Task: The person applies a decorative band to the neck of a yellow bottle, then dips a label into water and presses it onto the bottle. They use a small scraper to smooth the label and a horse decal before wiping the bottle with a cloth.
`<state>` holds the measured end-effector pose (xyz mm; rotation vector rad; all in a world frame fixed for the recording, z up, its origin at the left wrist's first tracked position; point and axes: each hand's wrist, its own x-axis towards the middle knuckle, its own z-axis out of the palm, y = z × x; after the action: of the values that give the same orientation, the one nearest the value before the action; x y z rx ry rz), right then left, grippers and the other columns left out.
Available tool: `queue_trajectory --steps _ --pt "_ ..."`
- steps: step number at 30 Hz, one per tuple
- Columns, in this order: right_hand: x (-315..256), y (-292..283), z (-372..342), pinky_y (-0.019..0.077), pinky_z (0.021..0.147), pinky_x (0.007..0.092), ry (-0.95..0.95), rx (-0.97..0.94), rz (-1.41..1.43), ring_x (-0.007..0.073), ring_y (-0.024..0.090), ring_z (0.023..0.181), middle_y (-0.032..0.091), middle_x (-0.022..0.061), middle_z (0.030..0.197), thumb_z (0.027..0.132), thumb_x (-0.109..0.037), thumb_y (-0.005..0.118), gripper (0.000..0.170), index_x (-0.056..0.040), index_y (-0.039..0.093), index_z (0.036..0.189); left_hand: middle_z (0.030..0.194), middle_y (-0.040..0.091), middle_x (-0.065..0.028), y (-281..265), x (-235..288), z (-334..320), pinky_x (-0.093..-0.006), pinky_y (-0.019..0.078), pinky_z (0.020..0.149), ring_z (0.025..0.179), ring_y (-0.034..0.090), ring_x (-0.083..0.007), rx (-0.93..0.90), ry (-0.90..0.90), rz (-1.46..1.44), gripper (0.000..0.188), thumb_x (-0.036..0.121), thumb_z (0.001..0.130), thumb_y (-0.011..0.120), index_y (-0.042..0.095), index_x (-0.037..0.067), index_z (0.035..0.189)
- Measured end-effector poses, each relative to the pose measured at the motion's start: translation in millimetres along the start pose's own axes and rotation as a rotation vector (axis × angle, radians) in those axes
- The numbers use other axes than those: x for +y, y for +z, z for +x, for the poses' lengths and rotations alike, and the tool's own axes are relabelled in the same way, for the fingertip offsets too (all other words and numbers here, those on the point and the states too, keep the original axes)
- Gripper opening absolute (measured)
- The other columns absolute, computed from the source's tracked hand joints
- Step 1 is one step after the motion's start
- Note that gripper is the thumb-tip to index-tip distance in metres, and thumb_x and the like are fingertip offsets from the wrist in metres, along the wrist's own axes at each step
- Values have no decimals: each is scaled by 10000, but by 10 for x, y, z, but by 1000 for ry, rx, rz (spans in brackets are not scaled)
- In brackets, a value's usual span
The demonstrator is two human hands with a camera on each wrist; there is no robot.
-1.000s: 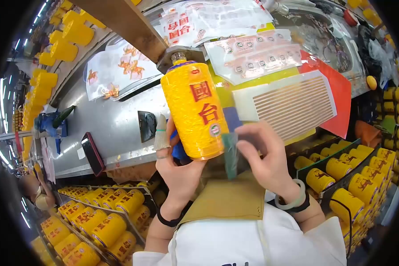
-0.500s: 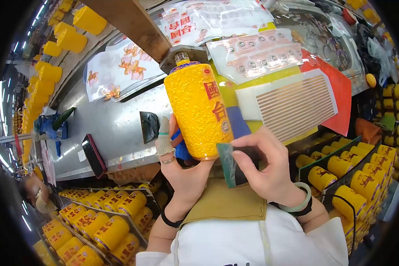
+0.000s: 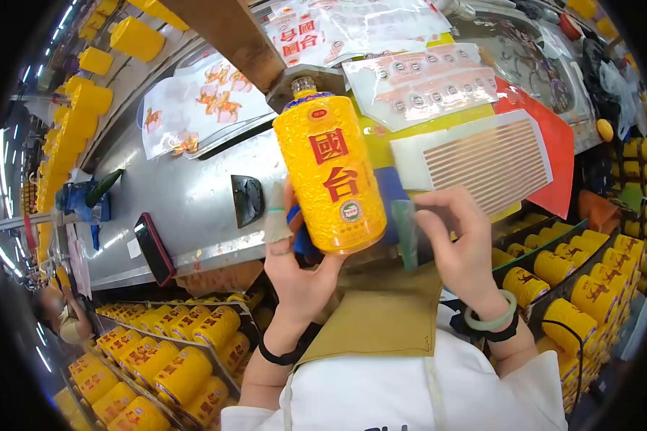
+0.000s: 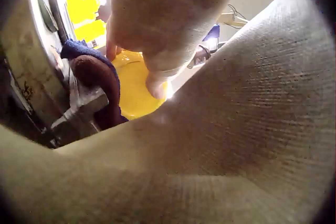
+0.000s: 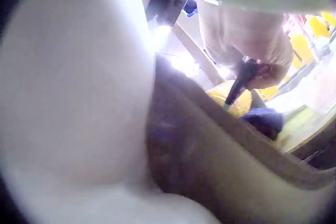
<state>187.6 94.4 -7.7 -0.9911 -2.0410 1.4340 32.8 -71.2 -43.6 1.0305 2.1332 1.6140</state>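
A yellow embossed bottle (image 3: 331,172) with red characters and a small round emblem lies tilted, its clear neck at a metal block (image 3: 305,79) on a brown bar. The left hand (image 3: 298,276) grips the bottle's base end from below left, a covering on one finger. To the right of the base, the right hand (image 3: 460,244) pinches a dark green flat piece (image 3: 407,233), which stands a little apart from the bottle. In the left wrist view the left hand (image 4: 168,24) is against the yellow bottle (image 4: 137,87). The right wrist view shows the right hand (image 5: 247,40) holding the dark piece (image 5: 240,82).
Decal sheets (image 3: 424,82) and a striped sheet (image 3: 485,161) lie on the bench behind and right. A black piece (image 3: 248,201) and a phone (image 3: 154,248) are at left. Crates of yellow bottles (image 3: 172,373) flank the person; more yellow bottles (image 3: 136,39) line the back left.
The bottle has turned so its characters and emblem face up again. The right hand with the green piece has moved right, away from the base; the left hand keeps its grip.
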Motion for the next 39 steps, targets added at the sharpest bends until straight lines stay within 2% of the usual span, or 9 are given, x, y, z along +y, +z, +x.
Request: queue_trajectory --steps 2,4,6,9,13,17,35,37,39 --pt "42 -31 48 520 770 287 20 -17 92 160 659 867 664 89 970 952 2 668 137 20 700 1084 1636 333 -226 -31 25 13 -415 455 1146 1436 480 -281 -69 -212 -134 1042 51 761 911 300 -49 1598" --pt "21 -25 54 493 868 249 123 -39 315 88 611 947 667 25 1044 1016 5 600 146 30 675 1138 1639 326 -222 -94 73 65 -427 428 1168 1451 458 -287 -122 -136 -132 1069 48 769 902 251 -51 1612" --pt "45 -33 88 483 889 249 105 -53 354 86 602 964 666 20 1050 1028 -3 588 144 26 672 1142 1648 294 -215 -119 174 126 -456 356 1216 1480 405 -294 -201 -53 -170 1114 26 813 850 104 -53 1637" --pt "67 -21 115 462 934 251 80 -70 398 91 592 997 662 24 1062 1041 -14 573 135 24 668 1129 1625 307 -202 -16 288 215 -441 395 1189 1454 427 -281 -106 -197 -481 1079 1 841 816 85 -50 1633" --pt "181 44 103 473 908 249 3 -72 409 103 608 990 636 38 1075 1034 1 571 134 21 673 1119 1462 452 -154 113 395 334 -372 515 1062 1324 541 -224 -106 -310 -525 903 -34 876 774 199 -27 1572" --pt "204 61 89 481 894 253 -63 -81 342 119 622 993 626 50 1074 1031 0 576 139 12 677 1126 1504 455 -151 110 460 311 -415 436 1150 1390 494 -252 -122 -382 -407 870 -74 882 697 216 6 1602" --pt "70 75 135 485 916 239 57 -57 443 84 602 1052 623 27 1146 998 20 614 298 7 615 1296 1470 454 -148 178 418 306 -401 540 1050 1321 556 -260 -109 -432 -475 1024 -71 807 795 163 22 1606" --pt "107 110 175 498 945 263 -83 14 422 103 609 1078 619 35 1188 965 76 610 370 4 597 1327 1473 458 -153 116 246 233 -427 548 1053 1337 556 -283 -238 -266 -345 1103 -83 767 847 145 27 1610" --pt "38 69 204 514 935 291 -149 -13 336 149 635 1050 647 55 1145 937 84 643 335 8 634 1263 1482 461 -159 75 226 198 -439 548 1057 1350 548 -293 -234 -254 -313 1129 -86 751 865 144 29 1612"
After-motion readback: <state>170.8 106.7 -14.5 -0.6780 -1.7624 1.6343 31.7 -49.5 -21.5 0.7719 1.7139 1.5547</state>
